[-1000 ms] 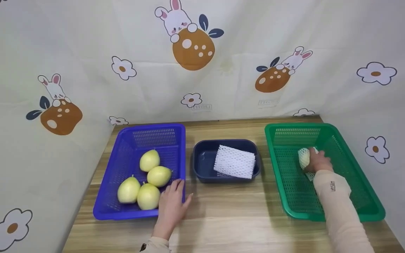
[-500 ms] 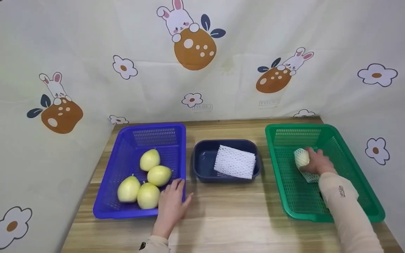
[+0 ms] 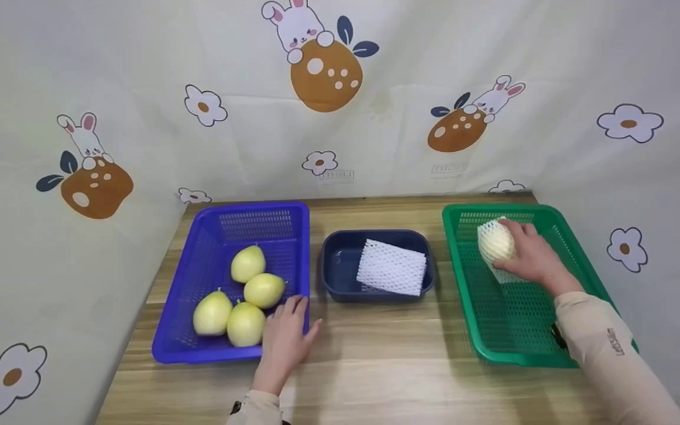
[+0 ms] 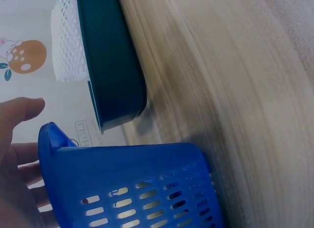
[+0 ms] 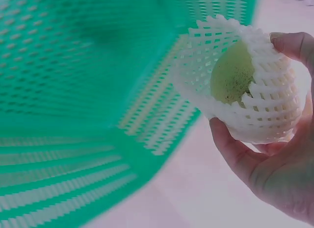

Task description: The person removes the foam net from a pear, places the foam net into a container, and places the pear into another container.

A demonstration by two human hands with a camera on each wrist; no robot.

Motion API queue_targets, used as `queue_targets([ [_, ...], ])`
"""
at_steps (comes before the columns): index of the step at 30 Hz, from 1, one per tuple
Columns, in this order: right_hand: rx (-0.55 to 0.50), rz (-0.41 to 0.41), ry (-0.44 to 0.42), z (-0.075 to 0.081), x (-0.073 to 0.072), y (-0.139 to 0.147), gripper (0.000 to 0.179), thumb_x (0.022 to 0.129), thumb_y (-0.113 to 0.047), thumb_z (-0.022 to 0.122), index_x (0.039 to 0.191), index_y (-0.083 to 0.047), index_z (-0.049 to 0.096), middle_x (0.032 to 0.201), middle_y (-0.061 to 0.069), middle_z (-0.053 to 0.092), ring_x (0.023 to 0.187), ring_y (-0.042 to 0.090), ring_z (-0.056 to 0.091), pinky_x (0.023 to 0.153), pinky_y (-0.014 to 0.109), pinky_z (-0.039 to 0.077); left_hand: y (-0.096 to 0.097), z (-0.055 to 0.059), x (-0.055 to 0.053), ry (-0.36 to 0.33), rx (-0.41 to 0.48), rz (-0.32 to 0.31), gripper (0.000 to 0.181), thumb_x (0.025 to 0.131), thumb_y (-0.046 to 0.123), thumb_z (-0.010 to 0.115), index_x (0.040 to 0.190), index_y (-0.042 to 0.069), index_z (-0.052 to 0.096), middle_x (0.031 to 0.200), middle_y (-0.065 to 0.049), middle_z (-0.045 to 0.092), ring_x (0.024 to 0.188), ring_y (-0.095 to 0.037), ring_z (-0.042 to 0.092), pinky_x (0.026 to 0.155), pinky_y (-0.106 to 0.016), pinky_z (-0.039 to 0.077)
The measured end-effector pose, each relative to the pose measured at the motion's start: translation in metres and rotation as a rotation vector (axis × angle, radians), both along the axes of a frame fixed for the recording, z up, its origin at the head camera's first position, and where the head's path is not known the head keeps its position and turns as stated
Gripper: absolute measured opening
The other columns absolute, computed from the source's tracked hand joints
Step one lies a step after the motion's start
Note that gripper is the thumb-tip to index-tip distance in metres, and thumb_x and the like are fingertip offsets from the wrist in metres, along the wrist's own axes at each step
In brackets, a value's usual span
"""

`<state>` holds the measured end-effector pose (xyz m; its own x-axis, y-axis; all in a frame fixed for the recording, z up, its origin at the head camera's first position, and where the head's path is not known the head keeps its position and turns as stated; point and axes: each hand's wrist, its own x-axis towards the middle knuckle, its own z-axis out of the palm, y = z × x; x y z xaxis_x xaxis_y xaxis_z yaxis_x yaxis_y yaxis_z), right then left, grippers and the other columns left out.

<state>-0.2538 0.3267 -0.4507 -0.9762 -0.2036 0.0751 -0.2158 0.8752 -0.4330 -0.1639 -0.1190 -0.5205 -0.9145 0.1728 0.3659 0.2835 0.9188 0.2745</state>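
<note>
My right hand [image 3: 530, 255] grips a pear [image 5: 233, 73] sleeved in a white foam net [image 5: 277, 98], over the far part of the green basket [image 3: 471, 319]. In the right wrist view, thumb and fingers hold the net's sides, and bare yellow-green skin shows through its open end. My left hand [image 3: 285, 333] lies across the right rim of the blue basket [image 3: 166, 345]. Its fingers are inside the rim; the thumb stands out, apart from the basket in the left wrist view. Several bare pears [image 3: 247, 324] lie in the blue basket, close to the left fingertips.
Between the baskets stands a dark blue tub [image 3: 340, 265] with white foam nets [image 3: 392, 268] leaning on its right side. All three containers stand on a wooden table [image 3: 375, 366]. Behind the table hangs a printed cloth [image 3: 387, 136].
My right hand has moved the netted pear up and away, toward the green basket's far left part. The left hand stays at the blue basket's rim. The head view has shifted slightly.
</note>
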Motion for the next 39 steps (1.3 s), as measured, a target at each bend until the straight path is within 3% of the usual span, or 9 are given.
queue_targets([
  [8, -0.054, 0.065, 0.115, 0.034, 0.01, -0.043, 0.084, 0.067, -0.02, 0.073, 0.136, -0.01, 0.026, 0.118, 0.023, 0.034, 0.097, 0.037, 0.042, 0.069, 0.055, 0.041, -0.002, 0.0, -0.001, 0.005, 0.004, -0.008, 0.049, 0.075, 0.033, 0.065, 0.107, -0.003, 0.06, 0.107, -0.014, 0.055, 0.089, -0.033, 0.054, 0.069, -0.045, 0.044],
  [16, -0.074, 0.188, 0.213, 0.043, 0.018, -0.089, 0.082, 0.062, -0.022, 0.073, 0.134, -0.015, 0.033, 0.12, 0.015, 0.036, 0.099, 0.029, 0.042, 0.073, 0.048, 0.043, -0.001, 0.001, 0.0, 0.018, 0.01, -0.009, 0.048, 0.074, 0.031, 0.067, 0.106, -0.004, 0.06, 0.106, -0.015, 0.056, 0.088, -0.033, 0.054, 0.069, -0.044, 0.044],
  [25, -0.037, 0.315, 0.285, 0.035, 0.025, -0.124, 0.081, 0.06, -0.023, 0.07, 0.133, -0.02, 0.035, 0.12, 0.009, 0.038, 0.097, 0.024, 0.044, 0.067, 0.041, 0.044, -0.001, 0.0, -0.001, 0.044, 0.012, -0.013, 0.047, 0.073, 0.031, 0.067, 0.105, -0.003, 0.061, 0.105, -0.013, 0.056, 0.086, -0.032, 0.055, 0.067, -0.044, 0.044],
  [39, 0.082, 0.482, 0.257, 0.003, 0.039, -0.157, 0.082, 0.057, -0.027, 0.071, 0.131, -0.025, 0.037, 0.124, 0.007, 0.037, 0.103, 0.021, 0.042, 0.064, 0.035, 0.045, -0.001, 0.0, -0.001, 0.034, 0.009, -0.013, 0.048, 0.075, 0.034, 0.065, 0.106, -0.003, 0.06, 0.105, -0.014, 0.056, 0.088, -0.032, 0.055, 0.068, -0.043, 0.045],
])
